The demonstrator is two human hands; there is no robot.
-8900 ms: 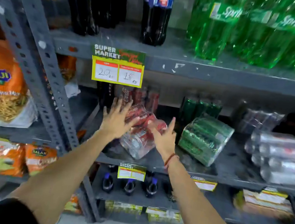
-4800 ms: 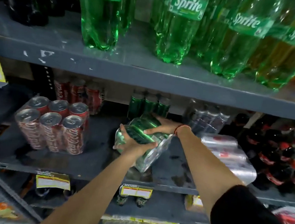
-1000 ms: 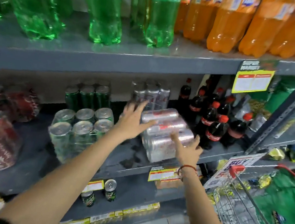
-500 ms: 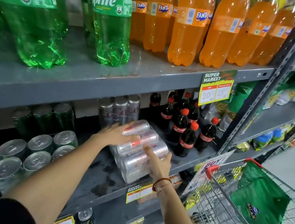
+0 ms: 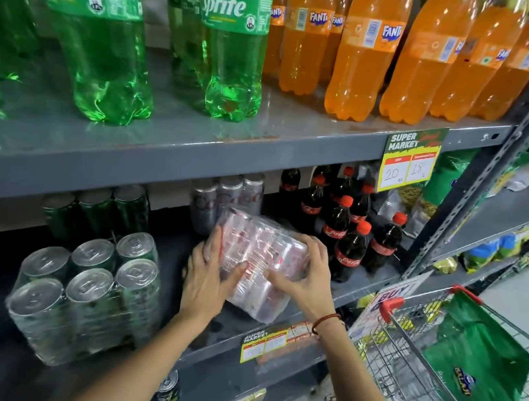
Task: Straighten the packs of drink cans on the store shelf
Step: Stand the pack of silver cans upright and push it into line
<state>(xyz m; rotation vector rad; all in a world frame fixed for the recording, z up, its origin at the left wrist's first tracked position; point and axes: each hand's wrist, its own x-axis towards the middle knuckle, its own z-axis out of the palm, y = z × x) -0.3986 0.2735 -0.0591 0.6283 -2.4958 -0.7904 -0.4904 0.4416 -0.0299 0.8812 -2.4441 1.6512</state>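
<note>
Both the left hand and right hand clasp the silver can pack, tilted above the shelf. Recommend lowering it upright, clear of the cola bottles at three o'clock.

Fanta bottles; shopping cart

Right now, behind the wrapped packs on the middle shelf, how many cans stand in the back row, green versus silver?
Green cans: 3
Silver cans: 3
Total: 6
</note>
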